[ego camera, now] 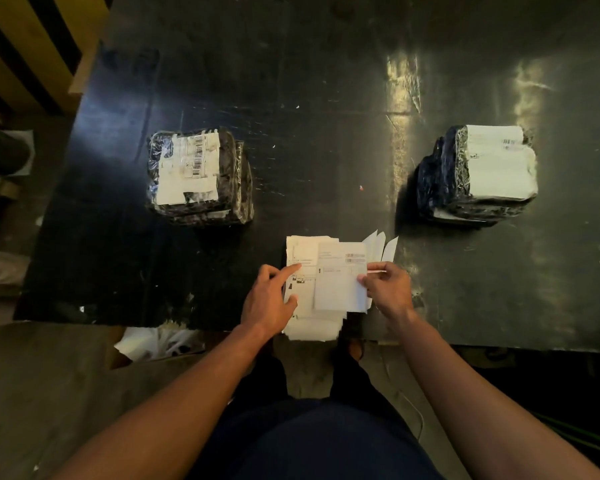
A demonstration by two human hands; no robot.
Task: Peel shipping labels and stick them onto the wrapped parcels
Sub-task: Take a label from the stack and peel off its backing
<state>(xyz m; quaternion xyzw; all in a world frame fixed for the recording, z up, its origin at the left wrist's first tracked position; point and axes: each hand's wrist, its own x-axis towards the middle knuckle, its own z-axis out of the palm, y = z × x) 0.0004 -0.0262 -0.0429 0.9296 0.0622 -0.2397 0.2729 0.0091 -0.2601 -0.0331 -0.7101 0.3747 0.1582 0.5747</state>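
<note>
Black table (326, 98), white barcoded label (340, 282) pinched by right hand (390, 289), left hand (271, 303) open

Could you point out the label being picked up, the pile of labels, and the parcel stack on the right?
Lifted label (340, 289), head view, its blank lower half.
Label pile (302, 249), head view, top sheet's far left corner.
Right parcel stack (499, 174), head view, white label on top.

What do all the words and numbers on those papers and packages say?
None can be read.
Label held by the right hand: print and barcodes, blurred.
Label stack: too small.
Left parcel's label: barcodes only, text blurred.
Right parcel's label: faint, unreadable.
</note>
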